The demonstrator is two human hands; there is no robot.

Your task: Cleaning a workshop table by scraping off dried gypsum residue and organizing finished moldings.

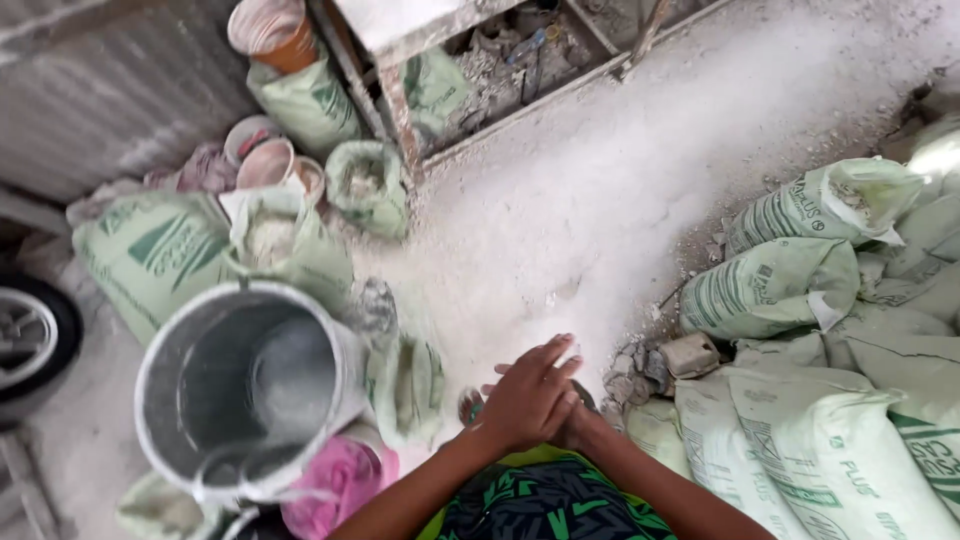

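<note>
Your two hands are meeting over a powder-dusted floor, ringed by sacks and a bucket.

Your left hand [528, 397] is lying flat across your right hand [580, 425], fingers stretched out and pointing up and to the right, holding nothing that is showing. A grey bucket [240, 385] is standing just to your left, with a pink cloth [340, 480] lying beside its base. Pale green sacks [800, 290] are piling up at your right, and small rubble chunks [660, 362] are sitting between them and your hands. More open sacks [280, 235] and an orange cup [275, 35] are crowding the corrugated wall [100, 100] at upper left, near a tyre [35, 340].
</note>
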